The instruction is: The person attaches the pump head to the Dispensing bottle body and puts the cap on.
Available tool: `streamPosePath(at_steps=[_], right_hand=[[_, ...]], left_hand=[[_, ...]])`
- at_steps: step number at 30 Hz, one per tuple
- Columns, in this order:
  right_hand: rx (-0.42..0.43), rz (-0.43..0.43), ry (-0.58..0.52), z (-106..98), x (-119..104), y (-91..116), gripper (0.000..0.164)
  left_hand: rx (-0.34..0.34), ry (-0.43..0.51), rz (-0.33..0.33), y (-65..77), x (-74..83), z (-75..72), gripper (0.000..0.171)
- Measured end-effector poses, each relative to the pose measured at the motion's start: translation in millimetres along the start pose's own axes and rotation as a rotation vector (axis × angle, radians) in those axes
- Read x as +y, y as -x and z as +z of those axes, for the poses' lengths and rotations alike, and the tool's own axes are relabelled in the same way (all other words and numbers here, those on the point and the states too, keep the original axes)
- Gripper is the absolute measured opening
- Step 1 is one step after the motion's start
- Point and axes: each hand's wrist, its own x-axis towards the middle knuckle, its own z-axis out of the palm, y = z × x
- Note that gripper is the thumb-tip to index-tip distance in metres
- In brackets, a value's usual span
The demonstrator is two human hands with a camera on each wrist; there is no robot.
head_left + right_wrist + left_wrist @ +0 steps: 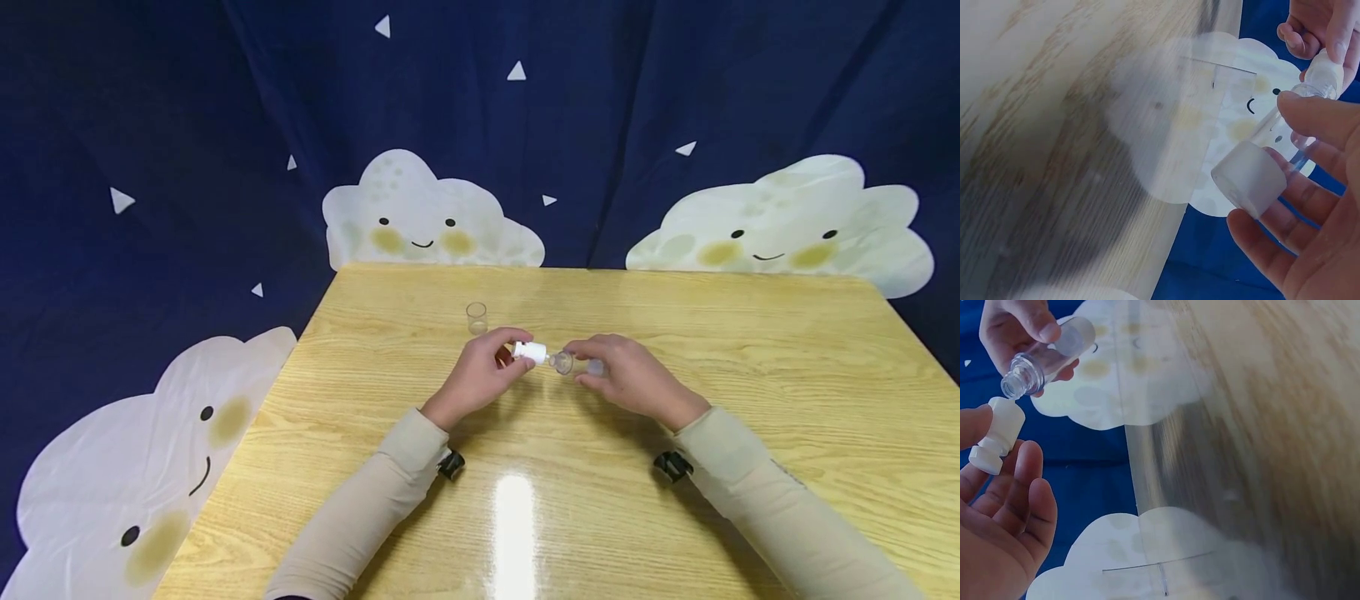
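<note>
Beige sleeves (360, 508): left fingers (1027, 465) pinch stepped white piece (1009, 419); right fingers (1254, 240) grip clear cylindrical bottle (1050, 358).

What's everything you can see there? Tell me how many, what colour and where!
Bottle: 1, clear with white end, in the right hand
Pump top: 1, white, in the left hand
Cup-shaped piece: 1, clear, on the table beyond the left hand
Table: 1, light wood, under the hands
Curtain: dark blue, behind and left of the table
Smiling clouds: 3, white, on the curtain
Triangles: 7, white, on the curtain
Sleeves: 2, beige, on the arms
Left hand: 1, left of centre
Right hand: 1, right of centre
</note>
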Motion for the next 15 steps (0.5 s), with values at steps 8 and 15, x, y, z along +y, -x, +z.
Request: streamPosePath(at_steps=[8, 15], right_hand=[[-0.006, 0.013, 0.006, 0.0, -1.3, 0.0, 0.039], [-0.001, 0.012, 0.001, 0.4, -1.8, -0.7, 0.038]], left_hand=[[0.002, 0.008, 0.005, 1.3, 1.0, 0.7, 0.035], [-0.006, 0.014, 0.037, 1.0, 1.1, 2.4, 0.034]])
